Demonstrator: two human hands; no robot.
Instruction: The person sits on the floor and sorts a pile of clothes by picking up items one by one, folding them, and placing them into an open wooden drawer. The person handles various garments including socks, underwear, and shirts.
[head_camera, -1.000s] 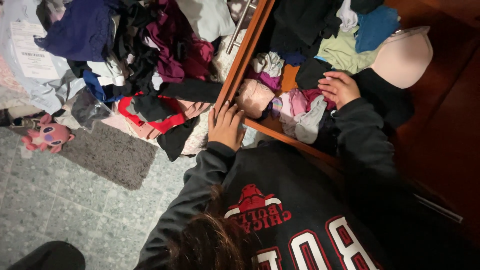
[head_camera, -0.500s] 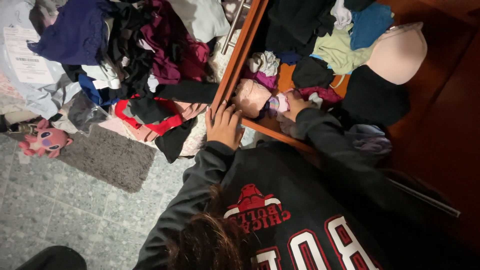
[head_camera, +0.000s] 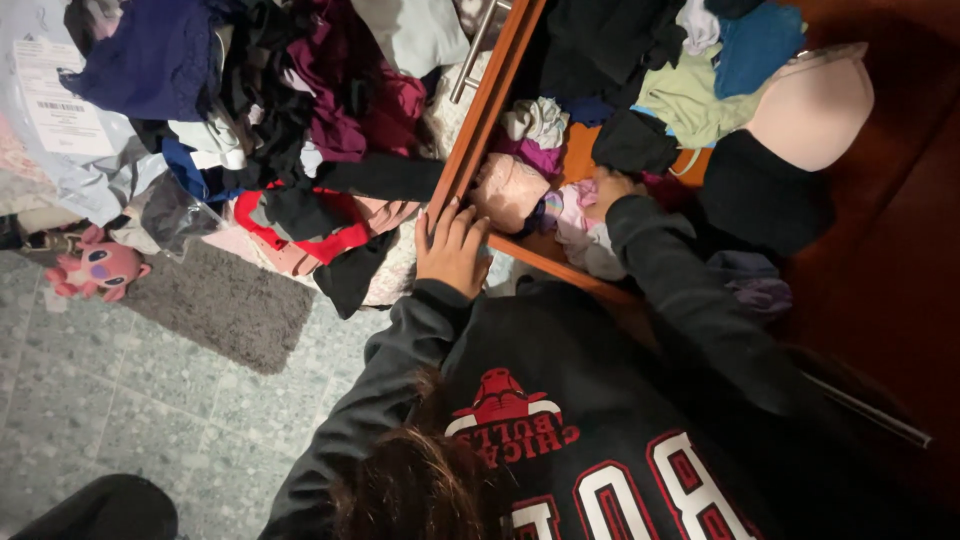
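The wooden drawer (head_camera: 478, 130) has the left hand (head_camera: 452, 250) flat on its front edge, fingers spread; the right hand (head_camera: 610, 188) digs into small clothes (head_camera: 585, 225), grip hidden.

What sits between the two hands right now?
In the head view, a pale pink bundled garment in the drawer's corner lies between the left hand and the right hand.

Speckled grey-green floor tiles (head_camera: 120, 400) run under a small grey rug (head_camera: 225, 305), with dark reddish-brown wooden furniture (head_camera: 890, 250) along the right, all dimly lit, the wood falling into shadow.
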